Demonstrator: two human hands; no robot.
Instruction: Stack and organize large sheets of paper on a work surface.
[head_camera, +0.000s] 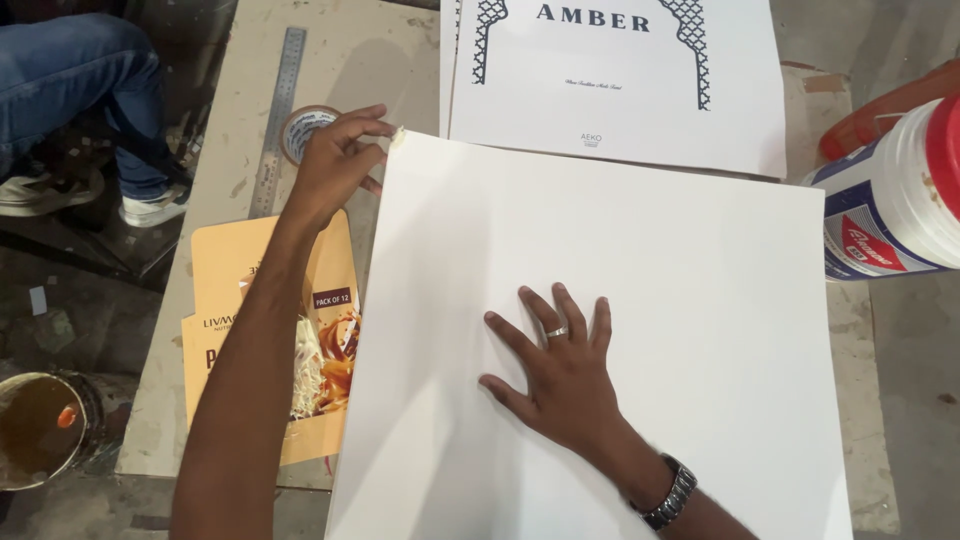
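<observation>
Large white board lying flat on table, right hand spread, palm pressed on its centre, left hand pinching board's corner at ten o'clock, tape roll just beyond, steel ruler alongside.

Two hands on a large blank white sheet, seen from above.

The right hand lies flat, fingers spread, pressing the middle of the white sheet, with a ring on one finger and a dark watch on the wrist. The left hand pinches the sheet's upper left corner. Just behind that hand a roll of tape rests beside a metal ruler on the worktop. An orange printed carton lies flat, partly under the sheet's left edge. A white printed board sits beyond the sheet, and a white tub with a red lid lies on its side at the right. A person's jeans-clad leg shows at upper left.
</observation>
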